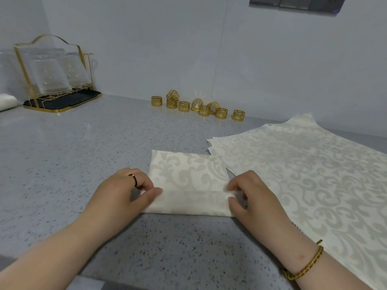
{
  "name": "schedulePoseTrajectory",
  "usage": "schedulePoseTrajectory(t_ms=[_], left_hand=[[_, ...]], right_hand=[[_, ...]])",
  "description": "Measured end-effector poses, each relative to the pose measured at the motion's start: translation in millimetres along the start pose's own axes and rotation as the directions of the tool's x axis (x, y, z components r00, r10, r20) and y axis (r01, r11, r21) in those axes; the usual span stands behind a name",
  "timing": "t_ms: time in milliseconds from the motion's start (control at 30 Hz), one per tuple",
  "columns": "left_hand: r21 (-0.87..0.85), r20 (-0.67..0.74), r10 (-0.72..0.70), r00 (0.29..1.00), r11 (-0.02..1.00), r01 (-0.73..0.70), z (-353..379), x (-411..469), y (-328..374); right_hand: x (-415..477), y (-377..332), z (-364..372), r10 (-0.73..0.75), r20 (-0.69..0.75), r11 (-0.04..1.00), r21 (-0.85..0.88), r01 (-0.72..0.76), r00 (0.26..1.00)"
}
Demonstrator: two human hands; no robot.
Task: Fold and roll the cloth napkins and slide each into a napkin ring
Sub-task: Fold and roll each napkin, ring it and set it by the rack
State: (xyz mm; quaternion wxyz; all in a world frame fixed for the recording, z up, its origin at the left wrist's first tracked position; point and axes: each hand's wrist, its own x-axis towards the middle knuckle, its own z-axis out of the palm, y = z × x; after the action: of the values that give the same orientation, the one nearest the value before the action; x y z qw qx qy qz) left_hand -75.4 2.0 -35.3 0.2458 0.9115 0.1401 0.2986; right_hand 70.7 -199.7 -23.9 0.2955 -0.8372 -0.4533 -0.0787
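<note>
At frame centre on the bench (62,155), our left hand (125,189) and right hand (253,195) each pinch the folded napkin's (186,174) turned-up near edge; napkin rings (196,105) apparently line the wall above

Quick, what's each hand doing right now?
Left hand: pinching the left end of the folded napkin.
Right hand: pinching its right end.

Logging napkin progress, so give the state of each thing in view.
Napkin: folded narrow, near edge turned over, roll just started.
Left-hand grip: pinches the fold's left end.
Right-hand grip: pinches its right end.
Napkin stack: unfolded, flat.
Napkin rings: empty, some tipped over.
Glass plates: upright in rack.
</note>
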Motion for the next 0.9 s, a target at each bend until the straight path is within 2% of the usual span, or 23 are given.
schedulePoseTrajectory(t_ms=[100,200,267,467,633,800,900], left_hand=[[-0.021,0.102,0.107,0.989,0.994,-0.106,-2,-4,-4],[-0.024,0.180,0.148,0.972,0.989,-0.146,-1,-6,-10],[0.015,0.164,0.167,0.972,0.985,-0.171,0,-6,-14],[0.049,0.128,0.097,0.987,0.993,-0.104,3,-2,-14],[-0.015,0.122,-0.013,0.992,1.000,0.015,-3,-6,-2],[-0.265,0.082,-0.176,0.981,0.945,0.191,-8,-8,5],[-0.259,0.073,-0.259,0.963,0.927,0.269,-6,-2,5]], right_hand=[[-1,6,1,-0.131,-0.007,0.991,-0.040,0.130,0.991],[-2,10,-10,-0.114,0.141,0.993,0.044,0.108,0.983],[-4,14,-17,-0.104,0.240,0.994,0.058,0.093,0.965],[-2,12,-15,-0.043,0.212,0.999,0.025,0.038,0.976],[-2,10,-18,0.040,0.202,0.977,0.198,-0.080,0.979],[-1,8,-14,0.136,0.175,0.891,0.408,-0.197,0.975],[2,8,-9,0.189,0.153,0.878,0.417,-0.236,0.970]])
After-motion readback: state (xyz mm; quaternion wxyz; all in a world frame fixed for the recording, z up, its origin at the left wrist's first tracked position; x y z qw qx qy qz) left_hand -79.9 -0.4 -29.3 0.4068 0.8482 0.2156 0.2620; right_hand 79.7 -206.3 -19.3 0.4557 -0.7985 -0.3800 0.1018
